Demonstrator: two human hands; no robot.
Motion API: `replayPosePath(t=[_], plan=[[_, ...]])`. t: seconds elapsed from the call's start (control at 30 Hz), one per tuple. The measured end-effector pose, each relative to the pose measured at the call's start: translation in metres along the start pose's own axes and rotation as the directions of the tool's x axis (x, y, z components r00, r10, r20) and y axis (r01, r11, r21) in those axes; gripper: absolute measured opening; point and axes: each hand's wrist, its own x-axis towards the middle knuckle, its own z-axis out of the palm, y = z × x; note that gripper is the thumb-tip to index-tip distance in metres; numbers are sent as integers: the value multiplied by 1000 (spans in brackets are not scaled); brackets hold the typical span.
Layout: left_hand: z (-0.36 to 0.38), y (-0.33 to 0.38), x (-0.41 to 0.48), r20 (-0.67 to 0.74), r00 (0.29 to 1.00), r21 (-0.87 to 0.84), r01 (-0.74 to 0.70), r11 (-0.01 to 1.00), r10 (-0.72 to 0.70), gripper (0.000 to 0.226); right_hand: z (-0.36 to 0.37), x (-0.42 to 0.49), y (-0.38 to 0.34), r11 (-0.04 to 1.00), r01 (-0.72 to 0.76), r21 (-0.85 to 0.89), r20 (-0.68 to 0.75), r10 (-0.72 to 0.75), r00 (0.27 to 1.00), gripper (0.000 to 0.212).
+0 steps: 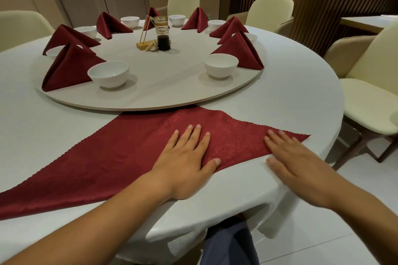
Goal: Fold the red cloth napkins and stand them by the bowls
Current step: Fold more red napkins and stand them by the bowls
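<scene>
Seven folded napkins (109, 24) stand in a ring on the turntable (150, 92), each near a white bowl. At near left, the left folded napkin (69, 66) stands just beside the left bowl (108, 74). At the centre is a sauce bottle (163, 36). At near right, the right bowl (220, 65) sits just in front of the right folded napkin (241, 52).

Nearer the viewer, the flat napkin (107, 157) lies as a red triangle on the white tablecloth (32, 114). Its long edge runs from the near left to the right, and its far point reaches under the turntable rim.

The left hand (185, 161) lies palm down on the right half of the flat napkin, fingers straight and spread, gripping nothing. The right hand (295, 163) is likewise flat, with its fingertips on the napkin's right corner and its thumb on the tablecloth, holding nothing. Cream chairs (370, 84) stand at far right.
</scene>
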Motion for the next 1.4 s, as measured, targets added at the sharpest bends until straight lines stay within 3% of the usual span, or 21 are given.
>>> replayPosePath(t=[0.17, 0.3, 0.4, 0.53, 0.63, 0.83, 0.97, 1.1, 1.27, 1.4], plan=[[0, 0, 0, -8, 1000, -49, -11, 999, 11, 77, -8, 0, 0, 992, -121, -37, -125, 116, 985, 77], [-3, -2, -4, -145, 989, -180, -39, 983, 13, 64, -6, 11, -45, 995, 102, 3, -341, -94, 935, 52], [-3, -1, -11, -334, 943, -249, -77, 965, -11, 30, -3, 22, -83, 952, 264, 154, -259, -219, 941, 27], [-20, -11, -27, -443, 896, -214, -146, 966, 37, 16, -3, 36, -106, 937, 306, 170, -193, -273, 942, 20], [-27, -30, -56, -403, 909, -147, -180, 973, 107, 16, -3, 39, -108, 944, 289, 160, -177, -260, 949, 17], [-5, -47, -119, -157, 982, -67, -117, 991, 105, 64, -1, 36, -142, 970, 217, 107, -189, -194, 963, 15], [1, -47, -130, -63, 996, -27, -65, 997, 63, 70, 19, 36, -190, 962, 264, 69, -173, -249, 953, 14], [2, -55, -134, -9, 1000, -31, -22, 999, 21, 75, 20, 41, -192, 973, 195, 120, -86, -186, 979, 17], [1, -89, -163, 32, 989, -49, 148, 988, -146, 73, 18, 41, -192, 974, 176, 143, -37, -172, 984, 20], [0, -142, -195, 33, 931, -92, 365, 927, -363, 73, 13, 43, -193, 974, 163, 160, 21, -168, 986, 20]])
